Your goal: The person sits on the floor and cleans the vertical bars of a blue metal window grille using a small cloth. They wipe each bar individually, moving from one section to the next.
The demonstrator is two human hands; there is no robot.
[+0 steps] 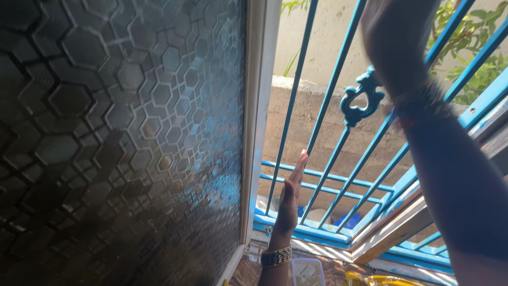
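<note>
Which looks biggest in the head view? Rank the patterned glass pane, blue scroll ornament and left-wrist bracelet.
1. patterned glass pane
2. blue scroll ornament
3. bracelet, seemingly only slightly smaller than the ornament; differing camera distance makes that unsure.

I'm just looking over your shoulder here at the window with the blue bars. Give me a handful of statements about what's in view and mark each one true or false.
1. The left hand is held flat, fingers straight up, beside the window frame. True.
2. The window grille is painted red. False: its bars are blue.
3. The left wrist wears a bracelet. True.
4. The window pane is clear, plain glass. False: it is dark and patterned with hexagons.
5. The right hand is raised up against the bars. True, though it is blurred.
6. Both hands grip a cloth. False: no cloth shows in either.
</note>
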